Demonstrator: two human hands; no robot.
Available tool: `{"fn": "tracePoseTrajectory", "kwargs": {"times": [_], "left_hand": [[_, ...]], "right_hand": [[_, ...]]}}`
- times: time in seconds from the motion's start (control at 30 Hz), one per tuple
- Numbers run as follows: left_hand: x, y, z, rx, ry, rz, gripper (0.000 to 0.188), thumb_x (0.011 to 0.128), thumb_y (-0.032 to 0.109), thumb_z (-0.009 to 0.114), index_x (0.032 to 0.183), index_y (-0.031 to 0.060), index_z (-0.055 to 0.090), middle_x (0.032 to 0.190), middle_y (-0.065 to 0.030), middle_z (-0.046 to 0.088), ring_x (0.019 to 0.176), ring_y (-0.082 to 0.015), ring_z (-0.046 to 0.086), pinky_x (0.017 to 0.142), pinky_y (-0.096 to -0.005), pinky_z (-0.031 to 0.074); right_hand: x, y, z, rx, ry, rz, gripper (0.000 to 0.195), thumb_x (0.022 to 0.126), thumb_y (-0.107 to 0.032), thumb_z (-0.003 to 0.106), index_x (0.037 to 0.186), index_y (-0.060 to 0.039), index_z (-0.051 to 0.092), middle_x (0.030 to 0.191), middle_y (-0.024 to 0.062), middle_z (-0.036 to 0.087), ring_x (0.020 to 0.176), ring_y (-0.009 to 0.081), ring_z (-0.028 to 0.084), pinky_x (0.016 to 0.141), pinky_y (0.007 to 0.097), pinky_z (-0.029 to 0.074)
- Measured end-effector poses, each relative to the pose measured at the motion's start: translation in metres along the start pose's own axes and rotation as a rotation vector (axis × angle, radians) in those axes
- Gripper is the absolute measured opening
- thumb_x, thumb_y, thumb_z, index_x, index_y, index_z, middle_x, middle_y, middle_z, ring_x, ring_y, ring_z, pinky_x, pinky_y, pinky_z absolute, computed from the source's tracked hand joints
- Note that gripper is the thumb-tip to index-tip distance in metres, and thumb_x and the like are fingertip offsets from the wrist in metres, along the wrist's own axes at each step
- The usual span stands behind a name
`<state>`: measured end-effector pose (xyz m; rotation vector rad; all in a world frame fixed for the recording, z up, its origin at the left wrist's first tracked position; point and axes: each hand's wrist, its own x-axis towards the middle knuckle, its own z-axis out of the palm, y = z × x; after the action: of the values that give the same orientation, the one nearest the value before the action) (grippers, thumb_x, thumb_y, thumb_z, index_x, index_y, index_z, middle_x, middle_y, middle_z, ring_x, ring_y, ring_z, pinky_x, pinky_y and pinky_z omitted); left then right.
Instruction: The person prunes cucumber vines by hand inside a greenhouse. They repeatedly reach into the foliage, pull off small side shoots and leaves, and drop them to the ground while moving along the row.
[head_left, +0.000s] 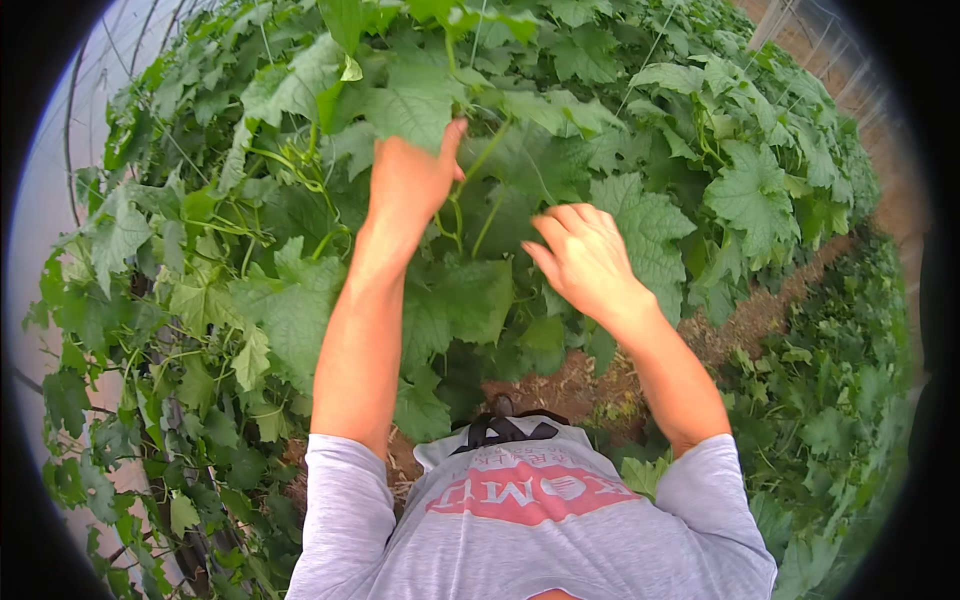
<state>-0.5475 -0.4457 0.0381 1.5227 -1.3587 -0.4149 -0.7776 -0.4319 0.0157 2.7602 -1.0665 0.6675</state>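
Note:
My left hand (417, 171) reaches up into a dense climbing vine with broad lobed leaves. A large leaf (417, 101) covers most of its fingers, and the thumb points upward beside a green stem (486, 159). Whether those fingers grip anything is hidden. Lower and to the right, my right hand (586, 259) has its fingers bent, with thumb and index finger apart. A thin pale strand (541, 180) runs down to its fingertips; I cannot tell if they hold it. Another broad leaf (643, 225) hangs just behind this hand. Curling tendrils (300, 166) stand left of my left hand.
Thin support strings (649, 56) rise through the foliage. Plastic sheeting (56, 180) on curved ribs closes the left side. Bare soil (577, 386) shows below my hands, and another leafy row (832, 405) grows at the right. A pale post (769, 26) stands at the far right.

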Motion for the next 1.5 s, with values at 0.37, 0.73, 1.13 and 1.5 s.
{"fn": "tracePoseTrajectory", "kwargs": {"times": [0.37, 0.73, 1.13, 1.5], "left_hand": [[-0.072, 0.010, 0.014, -0.044, 0.023, 0.098, 0.029, 0.096, 0.013, 0.059, 0.118, -0.0055, 0.062, 0.105, -0.0115, 0.069, 0.081, -0.0159, 0.068, 0.057, -0.0242, 0.054], [-0.081, -0.100, 0.221, -0.354, -0.156, -0.512, 0.029, 0.096, 0.017, 0.053, 0.112, -0.0043, 0.065, 0.102, -0.0163, 0.070, 0.092, -0.0236, 0.069, 0.079, -0.0364, 0.054], [-0.093, -0.120, 0.249, -0.475, -0.357, -0.915, 0.034, 0.095, 0.027, 0.057, 0.109, -0.0028, 0.062, 0.099, -0.0141, 0.068, 0.088, -0.0227, 0.068, 0.076, -0.0330, 0.055], [-0.073, -0.089, 0.152, -0.556, -0.497, -0.730, 0.040, 0.092, 0.035, 0.063, 0.105, -0.0028, 0.060, 0.094, -0.0137, 0.065, 0.086, -0.0221, 0.067, 0.077, -0.0329, 0.056]], "right_hand": [[-0.085, 0.064, -0.043, -0.321, -0.161, 0.106, 0.038, 0.076, -0.017, 0.077, 0.109, -0.0043, 0.064, 0.134, 0.0173, 0.049, 0.128, 0.0366, 0.043, 0.107, 0.0543, 0.031], [-0.115, 0.155, -0.040, 0.106, 0.098, -0.047, 0.027, 0.078, -0.007, 0.074, 0.103, -0.0014, 0.064, 0.122, 0.0165, 0.056, 0.116, 0.0354, 0.052, 0.099, 0.0482, 0.040], [-0.227, 0.212, 0.062, 0.799, -0.320, 0.273, 0.014, 0.089, -0.005, 0.063, 0.099, 0.0038, 0.067, 0.091, 0.0173, 0.067, 0.080, 0.0338, 0.066, 0.069, 0.0382, 0.052], [-0.206, 0.146, 0.099, 1.015, -0.435, 0.038, 0.019, 0.092, -0.005, 0.060, 0.109, -0.0012, 0.065, 0.093, 0.0127, 0.066, 0.081, 0.0263, 0.066, 0.070, 0.0341, 0.053]]}}
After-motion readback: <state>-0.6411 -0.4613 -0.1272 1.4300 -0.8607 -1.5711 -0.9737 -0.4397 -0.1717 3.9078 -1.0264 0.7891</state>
